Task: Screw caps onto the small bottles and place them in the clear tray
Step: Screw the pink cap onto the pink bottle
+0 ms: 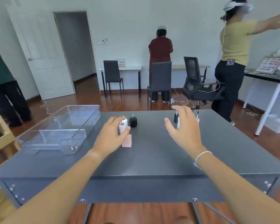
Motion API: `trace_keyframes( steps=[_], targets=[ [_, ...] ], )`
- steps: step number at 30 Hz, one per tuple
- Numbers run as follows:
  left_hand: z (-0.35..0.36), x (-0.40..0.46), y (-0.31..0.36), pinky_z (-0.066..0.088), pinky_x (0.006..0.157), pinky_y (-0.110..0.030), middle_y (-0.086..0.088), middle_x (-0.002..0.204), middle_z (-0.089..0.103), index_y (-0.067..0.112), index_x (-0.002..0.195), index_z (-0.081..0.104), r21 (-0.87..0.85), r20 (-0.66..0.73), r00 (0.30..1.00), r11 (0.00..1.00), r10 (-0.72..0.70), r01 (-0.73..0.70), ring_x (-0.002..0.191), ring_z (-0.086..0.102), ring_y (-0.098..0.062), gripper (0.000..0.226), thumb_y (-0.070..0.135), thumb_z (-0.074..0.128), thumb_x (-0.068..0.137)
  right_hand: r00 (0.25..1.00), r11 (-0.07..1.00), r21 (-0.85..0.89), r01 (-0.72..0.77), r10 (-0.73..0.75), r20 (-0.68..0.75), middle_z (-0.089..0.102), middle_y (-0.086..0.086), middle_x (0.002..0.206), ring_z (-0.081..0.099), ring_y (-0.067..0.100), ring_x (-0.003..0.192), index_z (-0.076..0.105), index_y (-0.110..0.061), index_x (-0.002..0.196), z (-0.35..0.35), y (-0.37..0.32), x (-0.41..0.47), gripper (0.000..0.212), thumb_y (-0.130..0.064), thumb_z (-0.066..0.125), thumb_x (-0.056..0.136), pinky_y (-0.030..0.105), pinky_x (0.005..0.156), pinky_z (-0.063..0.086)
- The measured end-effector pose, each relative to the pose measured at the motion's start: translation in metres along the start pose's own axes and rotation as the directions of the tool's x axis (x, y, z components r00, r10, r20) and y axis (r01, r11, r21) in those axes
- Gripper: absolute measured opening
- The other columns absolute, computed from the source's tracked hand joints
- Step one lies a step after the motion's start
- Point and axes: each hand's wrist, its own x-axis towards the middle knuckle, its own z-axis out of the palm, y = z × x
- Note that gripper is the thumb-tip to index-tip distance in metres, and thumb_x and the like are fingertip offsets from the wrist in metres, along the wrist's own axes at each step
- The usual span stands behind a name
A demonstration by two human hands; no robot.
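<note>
Three small uncapped bottles stand at the middle of the dark table: a pale pink bottle [121, 127], a black round bottle [133, 121] just right of it, and a pink square bottle [127, 141] nearer to me. My left hand [110, 136] curls around the pale pink bottle, thumb and fingers touching it. My right hand [184, 126] hovers open, fingers spread, over the brush caps: a black cap [175, 118], a white cap [178, 122] partly hidden by the palm, and another cap [197, 117] behind the fingers. The clear tray [68, 126] lies at the left, with nothing in it.
The dark table [152, 159] reaches to its front edge near me. A wooden frame [0, 143] stands left of the tray. Beyond the table are chairs [160, 81], white desks and three other people standing in the room.
</note>
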Motion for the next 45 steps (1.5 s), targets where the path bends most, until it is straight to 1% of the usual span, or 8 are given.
trace_keyframes(
  steps=[6, 10, 13, 19, 24, 34, 37, 45],
  targets=[
    [0.015, -0.019, -0.011, 0.038, 0.073, -0.010, 0.015, 0.104, 0.047, 0.025, 0.120, 0.053, -0.112, 0.004, 0.995, 0.988, -0.103, 0.103, 0.088, 0.053, 0.003, 0.037, 0.039, 0.054, 0.086, 0.987, 0.997, -0.079, -0.004, -0.009, -0.160, 0.054, 0.006, 0.114, 0.051, 0.025, 0.102, 0.055, -0.013, 0.111, -0.003, 0.024, -0.022, 0.034, -0.025, 0.061, 0.079, 0.028, 0.085, 0.029],
    [0.019, -0.018, -0.014, 0.043, 0.083, -0.022, 0.022, 0.099, 0.048, 0.031, 0.114, 0.054, -0.165, 0.040, 0.995, 0.982, -0.090, 0.095, 0.092, 0.052, 0.003, 0.033, 0.042, 0.057, 0.083, 0.985, 0.996, -0.081, 0.047, -0.060, -0.164, 0.058, 0.005, 0.109, 0.051, 0.022, 0.099, 0.058, -0.013, 0.105, -0.005, 0.028, -0.026, 0.028, -0.022, 0.059, 0.078, 0.020, 0.084, 0.027],
    [0.018, -0.019, -0.013, 0.042, 0.078, -0.017, 0.022, 0.097, 0.050, 0.038, 0.109, 0.053, -0.179, 0.050, 0.996, 0.980, -0.079, 0.086, 0.088, 0.050, 0.009, 0.029, 0.043, 0.059, 0.081, 0.985, 0.997, -0.080, -0.017, 0.003, -0.170, 0.058, 0.005, 0.104, 0.052, 0.025, 0.092, 0.060, -0.014, 0.101, -0.007, 0.033, -0.026, 0.022, -0.018, 0.062, 0.079, 0.024, 0.081, 0.028],
    [0.017, -0.021, -0.009, 0.039, 0.068, -0.006, 0.016, 0.097, 0.052, 0.036, 0.106, 0.053, -0.193, 0.099, 0.991, 0.975, -0.089, 0.107, 0.076, 0.057, 0.008, 0.029, 0.032, 0.064, 0.079, 0.978, 0.958, -0.203, -0.200, 0.181, -0.107, 0.058, 0.008, 0.109, 0.050, 0.031, 0.095, 0.061, -0.014, 0.101, -0.020, 0.057, -0.026, 0.025, -0.013, 0.058, 0.077, 0.037, 0.083, 0.033],
    [0.017, -0.021, -0.009, 0.043, 0.074, -0.017, 0.008, 0.102, 0.059, 0.032, 0.114, 0.054, -0.190, 0.133, 0.982, 0.969, -0.133, 0.157, 0.084, 0.063, -0.005, 0.039, 0.031, 0.065, 0.076, 0.931, 0.897, -0.252, -0.364, 0.352, -0.093, 0.056, 0.009, 0.110, 0.050, 0.030, 0.102, 0.059, -0.017, 0.107, -0.029, 0.073, -0.024, 0.027, -0.023, 0.056, 0.081, 0.039, 0.087, 0.037],
    [0.015, -0.024, -0.005, 0.040, 0.070, -0.011, 0.006, 0.100, 0.061, 0.033, 0.104, 0.056, -0.165, 0.134, 0.980, 0.972, -0.145, 0.166, 0.082, 0.061, 0.000, 0.032, 0.025, 0.066, 0.075, 0.901, 0.874, -0.314, -0.370, 0.420, 0.108, 0.064, 0.003, 0.107, 0.055, 0.028, 0.101, 0.059, -0.027, 0.115, -0.023, 0.079, -0.025, 0.033, -0.038, 0.047, 0.087, 0.034, 0.077, 0.047],
    [0.014, -0.023, -0.004, 0.040, 0.071, -0.012, 0.005, 0.101, 0.062, 0.032, 0.106, 0.056, -0.164, 0.140, 0.979, 0.972, -0.146, 0.168, 0.083, 0.062, -0.003, 0.032, 0.025, 0.066, 0.075, 0.899, 0.875, -0.337, -0.347, 0.413, 0.147, 0.069, -0.003, 0.104, 0.057, 0.026, 0.101, 0.060, -0.025, 0.110, -0.022, 0.078, -0.025, 0.029, -0.038, 0.046, 0.088, 0.033, 0.076, 0.048],
    [0.013, -0.024, -0.003, 0.039, 0.069, -0.011, 0.007, 0.100, 0.062, 0.029, 0.107, 0.057, -0.158, 0.136, 0.978, 0.971, -0.160, 0.181, 0.084, 0.061, -0.001, 0.032, 0.025, 0.065, 0.076, 0.888, 0.863, -0.388, -0.323, 0.418, 0.192, 0.066, 0.004, 0.090, 0.056, 0.027, 0.083, 0.059, -0.019, 0.092, -0.024, 0.078, -0.023, 0.021, -0.035, 0.045, 0.090, 0.029, 0.065, 0.043]
  ],
)
